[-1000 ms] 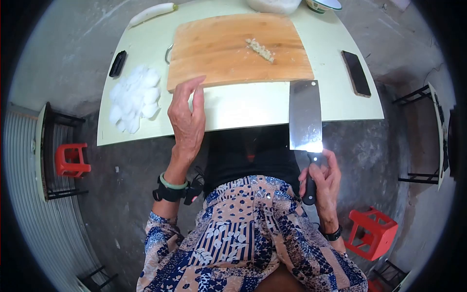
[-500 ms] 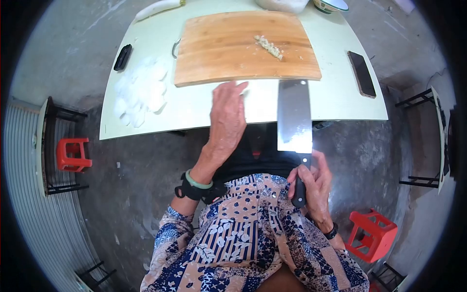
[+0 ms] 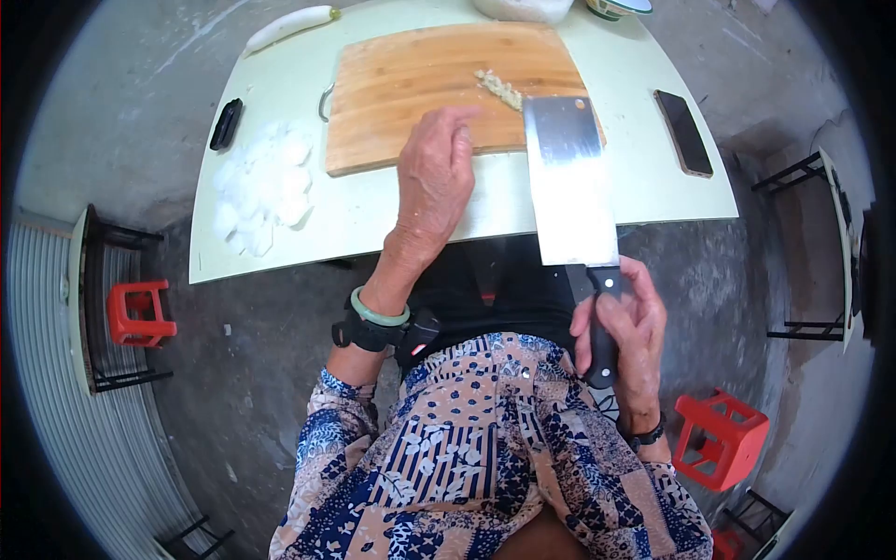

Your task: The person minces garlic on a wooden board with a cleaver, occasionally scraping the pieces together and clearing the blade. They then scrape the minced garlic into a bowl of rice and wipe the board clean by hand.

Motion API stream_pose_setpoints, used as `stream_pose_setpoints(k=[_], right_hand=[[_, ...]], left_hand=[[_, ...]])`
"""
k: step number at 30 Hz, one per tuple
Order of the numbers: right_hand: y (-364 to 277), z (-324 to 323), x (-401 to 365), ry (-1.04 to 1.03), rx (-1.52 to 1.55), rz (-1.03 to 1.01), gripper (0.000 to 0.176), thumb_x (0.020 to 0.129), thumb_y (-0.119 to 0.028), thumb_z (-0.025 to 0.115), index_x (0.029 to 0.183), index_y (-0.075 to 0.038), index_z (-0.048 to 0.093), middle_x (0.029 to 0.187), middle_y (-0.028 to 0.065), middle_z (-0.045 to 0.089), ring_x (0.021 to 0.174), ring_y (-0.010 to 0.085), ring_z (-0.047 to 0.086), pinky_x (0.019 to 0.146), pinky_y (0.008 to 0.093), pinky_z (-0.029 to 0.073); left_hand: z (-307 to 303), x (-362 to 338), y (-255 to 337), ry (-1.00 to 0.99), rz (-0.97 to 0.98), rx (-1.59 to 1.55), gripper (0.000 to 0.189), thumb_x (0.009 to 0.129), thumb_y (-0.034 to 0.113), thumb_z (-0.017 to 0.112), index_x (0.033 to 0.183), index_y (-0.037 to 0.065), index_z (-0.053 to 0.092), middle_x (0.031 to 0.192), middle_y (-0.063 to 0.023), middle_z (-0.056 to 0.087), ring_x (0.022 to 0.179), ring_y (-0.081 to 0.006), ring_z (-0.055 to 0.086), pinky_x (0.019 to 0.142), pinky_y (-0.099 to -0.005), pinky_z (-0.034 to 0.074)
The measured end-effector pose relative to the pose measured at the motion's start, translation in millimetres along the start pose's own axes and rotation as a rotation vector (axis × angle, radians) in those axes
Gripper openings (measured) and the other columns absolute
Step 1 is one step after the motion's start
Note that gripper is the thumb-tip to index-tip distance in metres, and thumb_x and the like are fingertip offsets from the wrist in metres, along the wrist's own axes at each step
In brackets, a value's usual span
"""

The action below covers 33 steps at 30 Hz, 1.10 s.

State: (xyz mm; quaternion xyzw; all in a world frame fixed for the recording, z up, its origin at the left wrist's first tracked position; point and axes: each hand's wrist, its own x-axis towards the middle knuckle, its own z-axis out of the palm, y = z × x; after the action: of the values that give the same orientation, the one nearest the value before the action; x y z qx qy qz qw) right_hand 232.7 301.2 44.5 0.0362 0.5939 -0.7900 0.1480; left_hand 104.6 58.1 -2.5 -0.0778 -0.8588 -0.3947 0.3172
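A cleaver [image 3: 569, 187] with a broad steel blade and black handle is gripped in my right hand [image 3: 635, 327], near my body. Its blade points away from me, and in the view its far end overlaps the near right part of the wooden cutting board [image 3: 401, 93]. A small line of chopped pale bits, perhaps garlic [image 3: 499, 90], lies on the board just beyond the blade. My left hand [image 3: 437, 173] holds nothing and hovers at the board's near edge, index finger stretched toward the right; some fingers are hidden behind the hand.
White slices [image 3: 266, 191] are spread on the table [image 3: 355, 215] at left, near a black object [image 3: 226, 124]. A white radish [image 3: 289, 30] lies at the back left. A phone [image 3: 683, 133] rests at right, a bowl [image 3: 618, 7] behind. Red stools [image 3: 719, 439] stand on the floor.
The cleaver in my right hand has moved right and its blade now reaches over the board's near edge in the view. My left hand has moved forward to the board.
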Motion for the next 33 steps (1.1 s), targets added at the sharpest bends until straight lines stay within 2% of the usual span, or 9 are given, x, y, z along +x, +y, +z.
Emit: stream_pose_setpoints(k=[4,6,10,12,15,16,18,24,33], right_hand=[[-8,-20,-1,0.022,-0.122,0.072,0.035,0.101,-0.011,0.055,0.133,0.002,0.045,0.076,0.0128,0.066,0.049,0.0135,0.062,0.044,0.0232,0.049],[-8,-27,1,0.015,-0.158,0.1,0.035,0.101,-0.011,0.055,0.132,0.002,0.046,0.075,0.0123,0.066,0.049,0.0131,0.062,0.044,0.0232,0.049],[-8,-21,4,-0.006,-0.168,0.083,0.036,0.1,-0.01,0.056,0.133,0.002,0.047,0.075,0.0125,0.067,0.049,0.0126,0.062,0.044,0.0232,0.049],[-3,-21,5,-0.011,-0.14,0.025,0.037,0.099,-0.008,0.056,0.133,0.003,0.047,0.076,0.0128,0.066,0.049,0.0128,0.061,0.043,0.0231,0.048],[-6,-24,1,0.014,-0.197,0.032,0.037,0.099,-0.008,0.056,0.133,0.003,0.047,0.075,0.0126,0.066,0.048,0.0126,0.06,0.043,0.023,0.047],[-7,-27,-2,0.018,-0.21,0.06,0.037,0.099,-0.009,0.057,0.133,0.002,0.047,0.074,0.0121,0.066,0.048,0.0124,0.06,0.043,0.0231,0.047],[-7,-31,-7,0.04,-0.201,0.088,0.037,0.099,-0.009,0.057,0.132,0.002,0.047,0.074,0.0118,0.066,0.048,0.0124,0.06,0.043,0.0232,0.047],[10,-28,-8,0.09,-0.132,0.095,0.034,0.101,-0.011,0.055,0.132,0.001,0.045,0.075,0.0111,0.066,0.05,0.0138,0.062,0.045,0.0244,0.05],[38,-2,2,-0.064,-0.041,0.155,0.034,0.103,-0.006,0.051,0.134,0.001,0.038,0.081,0.0122,0.066,0.056,0.0157,0.065,0.051,0.0266,0.054]], left_hand=[[-3,0,-6,-0.227,-0.166,0.045,0.02,0.099,0.005,0.053,0.115,0.002,0.065,0.09,-0.0208,0.071,0.084,-0.0328,0.072,0.075,-0.0399,0.054],[3,-1,-8,-0.278,0.016,0.124,0.019,0.099,0.005,0.053,0.114,0.004,0.065,0.088,-0.0212,0.071,0.086,-0.0317,0.073,0.075,-0.0397,0.055],[13,22,-8,-0.208,0.02,-0.035,0.026,0.099,0.005,0.053,0.122,0.005,0.064,0.09,-0.0216,0.072,0.086,-0.0317,0.073,0.076,-0.0397,0.055],[5,37,3,0.005,0.174,-0.138,0.031,0.099,0.005,0.053,0.128,0.006,0.064,0.098,-0.0218,0.071,0.09,-0.032,0.073,0.078,-0.0401,0.055],[-2,38,-4,0.06,0.247,-0.06,0.035,0.099,0.005,0.054,0.132,0.006,0.063,0.107,-0.0213,0.07,0.088,-0.0301,0.072,0.079,-0.0386,0.055],[-5,33,-5,0.057,0.249,-0.059,0.035,0.099,0.005,0.054,0.132,0.006,0.063,0.107,-0.0213,0.07,0.088,-0.0301,0.072,0.079,-0.0386,0.055],[-14,11,-1,-0.172,-0.006,0.081,0.033,0.098,0.003,0.056,0.129,0.005,0.064,0.109,-0.0214,0.069,0.092,-0.0325,0.069,0.082,-0.0404,0.054],[-9,-30,10,-0.121,0.03,0.319,0.029,0.093,-0.004,0.056,0.12,0.004,0.064,0.106,-0.0206,0.067,0.103,-0.0399,0.062,0.088,-0.046,0.051],[13,-36,5,-0.064,0.021,0.162,0.031,0.091,-0.007,0.054,0.119,0.002,0.064,0.11,-0.0195,0.068,0.105,-0.0395,0.062,0.092,-0.0464,0.05]])
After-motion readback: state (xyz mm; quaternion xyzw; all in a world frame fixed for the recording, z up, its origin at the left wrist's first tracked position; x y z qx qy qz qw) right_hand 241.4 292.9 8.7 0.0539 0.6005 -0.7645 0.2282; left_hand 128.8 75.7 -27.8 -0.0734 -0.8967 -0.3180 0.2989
